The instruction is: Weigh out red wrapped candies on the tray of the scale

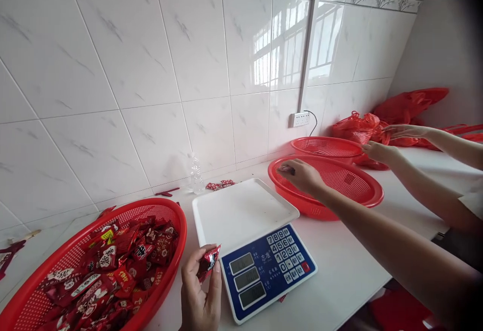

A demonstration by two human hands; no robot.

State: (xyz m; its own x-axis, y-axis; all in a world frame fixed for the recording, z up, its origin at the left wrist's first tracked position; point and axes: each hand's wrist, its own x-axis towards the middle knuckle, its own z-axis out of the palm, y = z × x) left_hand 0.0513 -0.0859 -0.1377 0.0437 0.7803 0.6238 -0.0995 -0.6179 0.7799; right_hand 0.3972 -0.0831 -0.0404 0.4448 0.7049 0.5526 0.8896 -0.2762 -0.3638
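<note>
My left hand (202,288), in front of the scale, pinches a small shiny red candy packet (209,263) between thumb and fingers. Over the rim of the nearer red basket (324,211) is my right hand (305,176), its fingers closed round a small wrapped packet (287,169) that is partly hidden. Between my hands stands a digital scale (260,258) with a white tray (241,208) and a blue keypad panel. To the left, a large red basket (180,220) holds a heap of red wrapped candies (124,265).
A co-worker's hands (381,151) reach in from the right, near a further red basket (328,157) and red plastic bags (356,127). By the tiled wall stand a clear plastic bottle (195,175) and several small red packets (221,185). A socket strip (300,119) is mounted above the table.
</note>
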